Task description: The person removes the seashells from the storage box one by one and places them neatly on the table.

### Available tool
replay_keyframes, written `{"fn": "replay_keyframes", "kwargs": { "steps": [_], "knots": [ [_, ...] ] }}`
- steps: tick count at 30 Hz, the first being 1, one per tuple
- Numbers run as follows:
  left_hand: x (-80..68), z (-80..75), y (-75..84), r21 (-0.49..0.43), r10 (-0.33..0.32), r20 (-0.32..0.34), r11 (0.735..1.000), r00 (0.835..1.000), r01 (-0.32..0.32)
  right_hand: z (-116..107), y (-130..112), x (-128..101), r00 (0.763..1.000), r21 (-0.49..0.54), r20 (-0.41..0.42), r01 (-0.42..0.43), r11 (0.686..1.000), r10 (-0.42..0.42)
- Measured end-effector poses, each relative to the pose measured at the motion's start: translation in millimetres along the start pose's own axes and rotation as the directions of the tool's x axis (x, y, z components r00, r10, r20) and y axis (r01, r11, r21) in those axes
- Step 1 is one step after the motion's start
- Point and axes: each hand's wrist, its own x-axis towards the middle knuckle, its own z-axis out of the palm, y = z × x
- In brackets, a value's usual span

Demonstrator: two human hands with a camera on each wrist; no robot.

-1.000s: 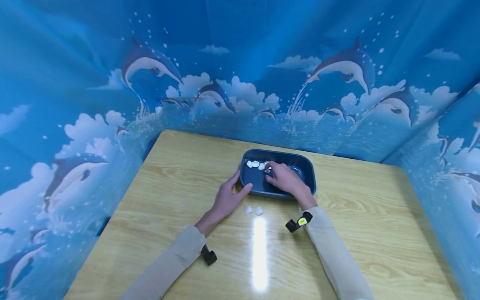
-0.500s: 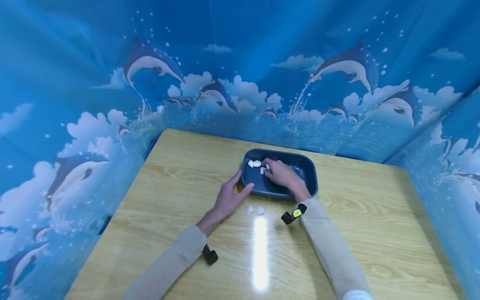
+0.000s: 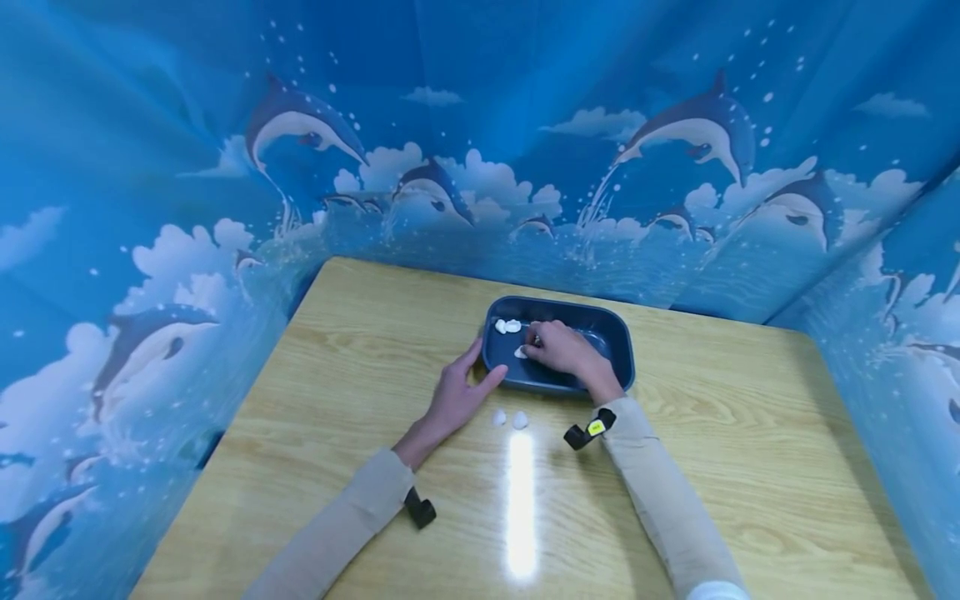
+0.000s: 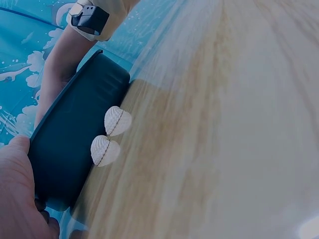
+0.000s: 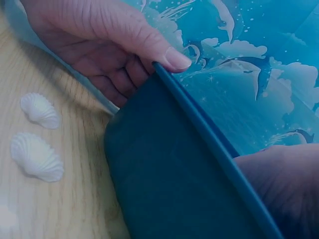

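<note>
A shell [image 3: 521,352] is pinched by the right hand [image 3: 564,351] inside the tray [image 3: 617,337] at frame centre, which is steadied at its rim by the left hand's [image 3: 453,397] curled grip. A clean lift over the rim seems called for next; two shells [image 3: 508,419] lie on the counter [image 3: 360,333] just below the tray.

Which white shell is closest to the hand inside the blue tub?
The lone shell at the right hand's fingertips inside the tub. Others sit farther back in the corner or outside on the table.

dark blue tray [image 3: 618,354] holds white shells [image 3: 507,327]; 2 shells [image 3: 509,419] lie just outside.
</note>
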Motion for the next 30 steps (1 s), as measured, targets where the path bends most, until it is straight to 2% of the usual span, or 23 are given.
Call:
{"fn": "replay_keyframes", "kwargs": {
  "steps": [3,10,20,24,30],
  "knots": [
    [0.3,0.1,-0.8,-0.003,0.008,0.003,1.000,1.000,-0.008,-1.2,-0.2,-2.6,1.000,0.018,0.011,0.007,1.000,-0.007],
    [0.6,-1.5,0.2,0.006,0.019,0.005,1.000,1.000,-0.019,-1.9,1.1,-6.7,0.994,0.058,0.021,0.109,0.992,-0.111],
    [0.1,-3.7,2.7,0.022,0.044,-0.011,0.999,0.999,-0.043,4.1,8.7,-6.4,0.984,0.130,0.075,0.151,0.980,-0.162],
    [0.3,-4.4,3.6,0.030,0.031,-0.019,0.999,0.999,-0.030,4.8,9.4,-8.5,0.985,0.131,0.073,0.145,0.981,-0.155],
    [0.7,-4.9,4.7,0.051,-0.003,-0.026,0.999,1.000,0.004,4.7,5.9,-10.9,0.995,0.108,0.054,0.077,0.991,-0.084]
  ]
}}
